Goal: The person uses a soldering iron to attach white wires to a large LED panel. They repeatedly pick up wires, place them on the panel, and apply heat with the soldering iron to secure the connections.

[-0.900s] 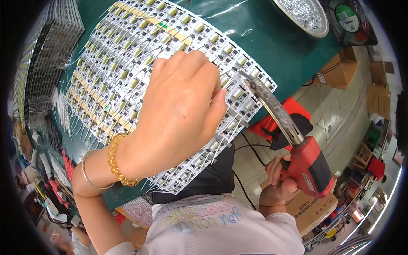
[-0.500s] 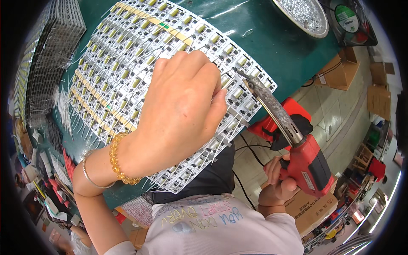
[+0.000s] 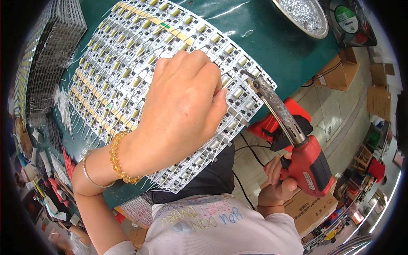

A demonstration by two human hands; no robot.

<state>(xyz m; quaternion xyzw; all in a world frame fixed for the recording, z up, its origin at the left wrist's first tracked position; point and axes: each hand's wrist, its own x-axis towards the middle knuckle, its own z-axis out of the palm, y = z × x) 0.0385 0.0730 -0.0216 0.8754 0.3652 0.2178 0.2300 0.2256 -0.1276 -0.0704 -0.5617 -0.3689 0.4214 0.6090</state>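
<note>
A white panel of circuit boards (image 3: 127, 46), set with yellow-green cylindrical parts and thin white wires, lies on the green table top. Over its right half rests my left hand (image 3: 185, 100), back upward and fingers curled closed; what the fingertips hold, if anything, is hidden beneath them. My right hand (image 3: 278, 178) grips a red and black soldering gun (image 3: 312, 170) by its handle, a finger at the trigger. The gun's dark metal tip (image 3: 250, 76) points up and left above the panel's right edge, a little to the right of my left fingers.
Similar panels (image 3: 55, 55) are stacked at the left, with bundled white wires (image 3: 63, 110) and red wires (image 3: 69, 163) nearby. A round dish of silvery bits (image 3: 304, 17) and a black fan (image 3: 352, 21) stand at the far right. Cartons (image 3: 312, 208) sit below the table.
The soldering gun's tip has shifted slightly to the right, tilting a little with my right hand. My left hand keeps its place over the panel.
</note>
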